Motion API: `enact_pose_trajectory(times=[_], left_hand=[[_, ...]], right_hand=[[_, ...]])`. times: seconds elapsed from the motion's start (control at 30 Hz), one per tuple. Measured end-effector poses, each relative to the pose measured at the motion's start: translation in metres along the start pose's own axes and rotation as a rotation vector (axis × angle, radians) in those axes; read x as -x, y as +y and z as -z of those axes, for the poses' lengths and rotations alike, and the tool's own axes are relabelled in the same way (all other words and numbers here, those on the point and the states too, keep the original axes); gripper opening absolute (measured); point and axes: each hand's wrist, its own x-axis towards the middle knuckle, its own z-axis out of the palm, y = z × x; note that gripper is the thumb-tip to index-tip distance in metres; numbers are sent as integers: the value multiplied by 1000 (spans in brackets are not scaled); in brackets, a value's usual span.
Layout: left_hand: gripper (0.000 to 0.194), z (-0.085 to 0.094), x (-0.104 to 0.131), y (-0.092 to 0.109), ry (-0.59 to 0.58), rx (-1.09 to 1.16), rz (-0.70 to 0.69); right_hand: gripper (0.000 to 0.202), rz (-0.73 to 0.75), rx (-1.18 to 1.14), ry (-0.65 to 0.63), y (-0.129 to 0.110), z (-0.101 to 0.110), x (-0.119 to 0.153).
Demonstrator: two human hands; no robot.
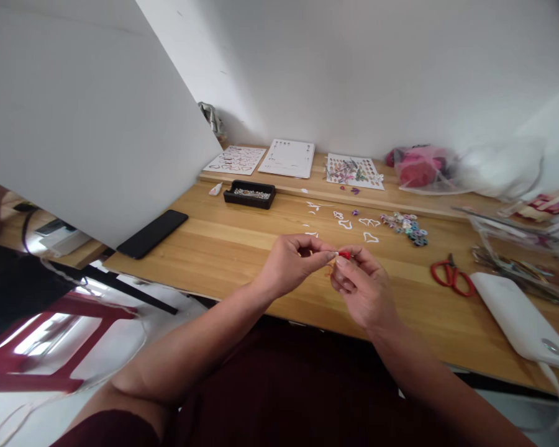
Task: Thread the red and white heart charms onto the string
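Observation:
Near the table's front edge, my left hand [291,264] and my right hand [363,282] meet fingertip to fingertip. Between them is a small red piece [344,254] with a whitish end. My right thumb and fingers pinch the red part, and my left thumb and forefinger close on the whitish end. A thin orange thread [328,269] shows by my right fingers. Beyond my hands lie white outline shapes [370,237] and a pile of small coloured thread spools or beads [406,226], too small to tell.
Red-handled scissors [451,277] and a white power bank [524,320] lie at right. A black phone [153,233] and a black tray [250,194] are at left. Pattern sheets [287,159] rest on the raised back ledge. A white panel [93,118] stands at left.

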Motion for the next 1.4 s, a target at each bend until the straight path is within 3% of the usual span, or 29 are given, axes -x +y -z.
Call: enact_pose_trajectory(times=[0.27,0.4,0.6,0.8,0.87,1.03,1.23,1.3,1.4], left_hand=[[23,-3,-2,1,24,191,19],[25,-2,-4,-1,54,195,16],[23,8,-5,4,75,-125,1],[19,21,-6,14,-178,-239,42],[18,23,-7,18,-270,-224,69],[16,25,-7,26,-387,-73,117],[22,24,-9,22,-237,94,139],[25,24,-10,17,-171,108,131],[29,23,-12,10,-80,85,83]], right_hand=[[16,-70,-48,-26,1,2,1],[18,-62,48,-38,5,3,2],[7,302,608,-47,-11,8,7],[9,563,1020,-159,-50,11,-3],[8,520,1027,-207,-59,12,-14],[13,173,792,-333,-58,21,-40],[23,-137,369,-269,-20,31,-36],[24,-152,326,-229,-11,31,-26],[23,-59,481,-219,-11,27,-10]])
